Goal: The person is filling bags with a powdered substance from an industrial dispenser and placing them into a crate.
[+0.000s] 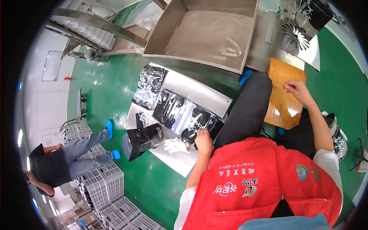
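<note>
My left hand (204,142) is closed at the near end of a row of glossy black pouches (186,115), its fingers on the edge of the nearest one. These pouches lie on a low metal table (203,90) to my left. Over a wooden board (285,96) in front of me, my right hand (299,92) has its fingers curled together; whether anything is pinched in them is hidden. Next to the row are another stack of black pouches (148,87), a standing black bag (143,140) and a crumpled white glove (176,145).
A large steel tray (207,36) stands beyond the table. At far right, a black bag (312,17) sits on a metal surface. White plastic crates (101,180) are stacked at left, beside a person (51,163) in blue shoe covers. More packs (338,138) lie right of me.
</note>
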### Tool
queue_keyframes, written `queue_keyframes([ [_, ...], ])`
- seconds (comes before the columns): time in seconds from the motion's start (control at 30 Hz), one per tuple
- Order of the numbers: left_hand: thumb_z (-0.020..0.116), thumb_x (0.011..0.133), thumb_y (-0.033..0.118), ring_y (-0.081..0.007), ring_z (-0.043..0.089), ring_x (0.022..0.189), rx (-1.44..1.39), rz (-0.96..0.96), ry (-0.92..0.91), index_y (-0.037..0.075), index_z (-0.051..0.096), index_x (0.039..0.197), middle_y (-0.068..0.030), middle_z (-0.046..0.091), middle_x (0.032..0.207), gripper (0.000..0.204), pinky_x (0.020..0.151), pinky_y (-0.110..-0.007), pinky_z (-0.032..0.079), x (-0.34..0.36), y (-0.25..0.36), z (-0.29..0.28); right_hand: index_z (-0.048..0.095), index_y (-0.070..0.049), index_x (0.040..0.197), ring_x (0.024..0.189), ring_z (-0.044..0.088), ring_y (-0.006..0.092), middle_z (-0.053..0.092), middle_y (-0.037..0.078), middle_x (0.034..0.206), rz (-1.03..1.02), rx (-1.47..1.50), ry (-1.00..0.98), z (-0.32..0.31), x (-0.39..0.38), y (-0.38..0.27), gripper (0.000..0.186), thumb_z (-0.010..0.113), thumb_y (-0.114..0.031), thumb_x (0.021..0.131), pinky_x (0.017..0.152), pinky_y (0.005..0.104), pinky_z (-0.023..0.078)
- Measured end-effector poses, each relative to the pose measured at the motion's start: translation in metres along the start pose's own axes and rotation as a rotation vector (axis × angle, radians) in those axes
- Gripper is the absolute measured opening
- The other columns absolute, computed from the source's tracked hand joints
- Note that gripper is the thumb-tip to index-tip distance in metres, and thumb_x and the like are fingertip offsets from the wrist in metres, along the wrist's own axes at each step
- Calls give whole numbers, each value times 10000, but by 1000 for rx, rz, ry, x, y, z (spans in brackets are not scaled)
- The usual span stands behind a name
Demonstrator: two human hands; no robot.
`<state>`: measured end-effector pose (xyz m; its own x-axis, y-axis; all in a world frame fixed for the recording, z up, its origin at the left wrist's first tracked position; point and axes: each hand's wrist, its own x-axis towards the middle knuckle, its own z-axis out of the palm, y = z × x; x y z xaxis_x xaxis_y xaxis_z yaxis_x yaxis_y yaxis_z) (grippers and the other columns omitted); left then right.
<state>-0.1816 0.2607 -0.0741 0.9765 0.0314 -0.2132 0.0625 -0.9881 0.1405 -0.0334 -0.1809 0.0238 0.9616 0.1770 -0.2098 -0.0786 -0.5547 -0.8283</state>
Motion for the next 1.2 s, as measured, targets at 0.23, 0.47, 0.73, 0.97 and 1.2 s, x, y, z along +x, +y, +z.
queue_keyframes([
  [0.23, 504, 779, 78, -309, 670, 710, 218, 73, -252, 31, 673, 702, -161, 663, 736, 192, 597, -406, 522, 8, 8, -46, 617, 53, 874, 681, 570, 121, 599, 73, 731, -42, -3, -34, -6, -2, -8, 116, 580, -57, 867, 643, 256, 466],
  [0.47, 573, 868, 130, -228, 551, 495, -545, 22, 124, -46, 599, 783, -178, 561, 579, 197, 497, -368, 388, 46, 95, -242, 653, -10, 928, 743, 626, 162, 654, 84, 808, -226, -9, 109, -18, -39, -62, 114, 607, -83, 854, 692, 297, 490],
  [0.73, 611, 847, 52, -211, 447, 505, -1079, 753, 327, -32, 556, 726, -168, 536, 610, 157, 509, -351, 396, 70, 300, -234, 432, 16, 1281, 963, 564, 341, 581, 176, 1104, -598, -336, 774, -15, -96, -155, 549, 638, -192, 816, 822, 399, 468],
  [0.97, 705, 806, 112, -54, 520, 532, -1194, 903, -73, -25, 585, 713, -46, 570, 544, 205, 482, -238, 418, 81, 350, -203, 487, -13, 1217, 790, 594, 344, 616, 172, 879, -391, -392, 738, -47, -142, -123, 482, 642, -224, 812, 662, 416, 471],
  [1.2, 621, 879, 168, -150, 631, 528, -1000, 1159, -119, -20, 582, 771, -102, 607, 581, 220, 480, -267, 451, 71, 371, -176, 624, -29, 936, 566, 583, 324, 576, 165, 623, -234, -202, 659, -51, -138, -73, 244, 589, -219, 786, 542, 409, 441],
])
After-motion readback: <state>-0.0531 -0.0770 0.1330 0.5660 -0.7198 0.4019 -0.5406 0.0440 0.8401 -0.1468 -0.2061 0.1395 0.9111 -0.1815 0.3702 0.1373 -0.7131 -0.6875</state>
